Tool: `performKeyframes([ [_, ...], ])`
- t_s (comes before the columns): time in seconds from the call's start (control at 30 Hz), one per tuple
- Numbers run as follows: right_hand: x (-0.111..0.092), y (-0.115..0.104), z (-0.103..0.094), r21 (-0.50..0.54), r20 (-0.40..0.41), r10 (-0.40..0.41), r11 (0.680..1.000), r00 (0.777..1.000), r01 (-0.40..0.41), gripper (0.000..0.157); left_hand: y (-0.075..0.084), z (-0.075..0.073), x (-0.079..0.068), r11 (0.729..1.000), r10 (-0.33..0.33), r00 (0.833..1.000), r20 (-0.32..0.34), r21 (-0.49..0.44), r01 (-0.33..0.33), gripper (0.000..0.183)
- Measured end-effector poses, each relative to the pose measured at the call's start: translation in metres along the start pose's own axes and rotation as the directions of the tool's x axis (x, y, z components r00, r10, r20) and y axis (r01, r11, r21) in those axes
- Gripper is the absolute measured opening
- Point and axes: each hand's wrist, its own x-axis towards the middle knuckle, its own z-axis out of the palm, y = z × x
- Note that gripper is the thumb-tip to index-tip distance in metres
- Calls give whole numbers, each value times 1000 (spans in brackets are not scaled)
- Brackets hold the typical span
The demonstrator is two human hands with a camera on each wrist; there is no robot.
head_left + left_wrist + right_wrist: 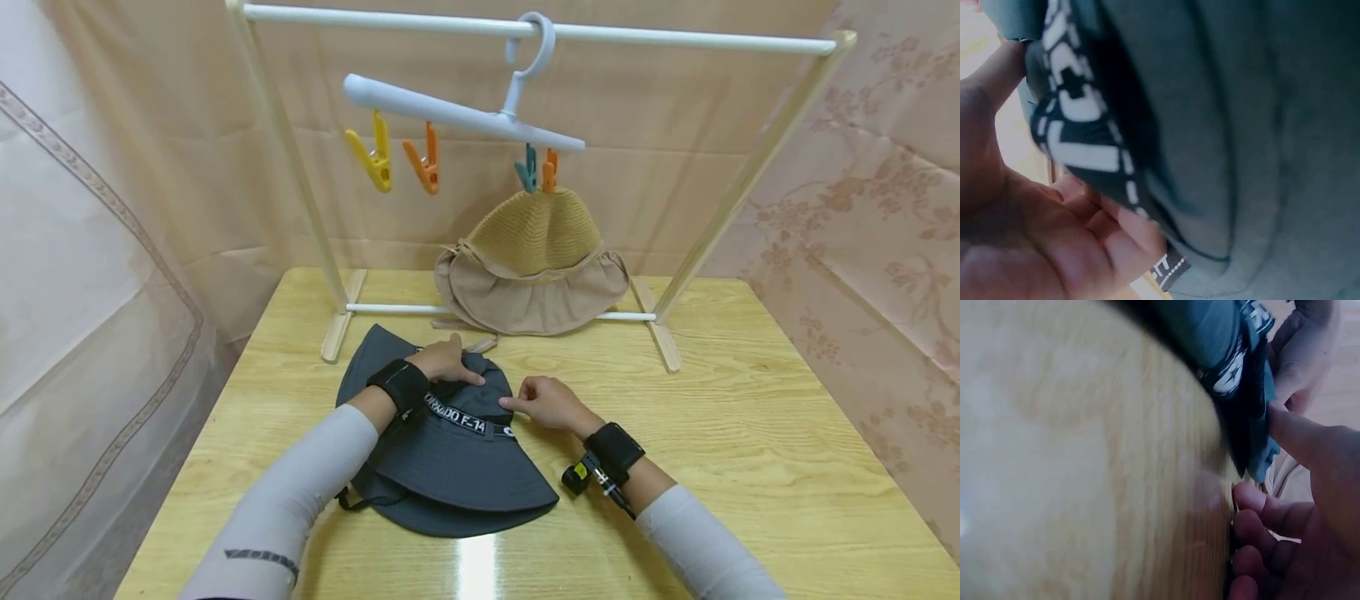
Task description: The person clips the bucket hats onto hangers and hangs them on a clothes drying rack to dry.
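A dark grey bucket hat (457, 467) with a black band lettered in white lies folded on the wooden table. My left hand (441, 362) grips its crown at the far side, thumb laid over the cloth. In the left wrist view that hand's fingers (1129, 231) curl by the lettered band (1085, 125), partly behind the fabric. My right hand (553, 404) is at the crown's right edge. Close up in the right wrist view, its thumb (1291, 428) presses the grey cloth (1260, 456) while the other fingers curl low by the tabletop.
Behind the hat stands a rack with a white rail (405, 21) and wooden legs. From it hangs a white hanger (450, 112) carrying a yellow clothespin (372, 157), orange ones and a teal one (528, 171). A straw sun hat (536, 242) hangs from the right-hand clips.
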Motion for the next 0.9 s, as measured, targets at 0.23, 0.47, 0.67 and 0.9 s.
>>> performKeyframes([
  [0.23, 7, 5, -12, -52, 62, -10, 999, 998, 13, 38, 3, 0, 12, 999, 42, 999, 12, -16, -42, 91],
  [0.47, 9, 5, -10, -13, 126, 6, 1000, 992, -5, 39, 3, 3, 12, 1000, -2, 999, 39, -14, 2, 93],
  [0.67, 10, 1, -8, -13, 119, 6, 1000, 993, -4, 40, -2, 4, 11, 1000, -19, 999, 35, -2, 19, 94],
  [0.9, 11, 0, -5, -28, 108, 23, 999, 994, -20, 40, -4, 5, 11, 1000, -23, 999, 28, -12, 23, 99],
])
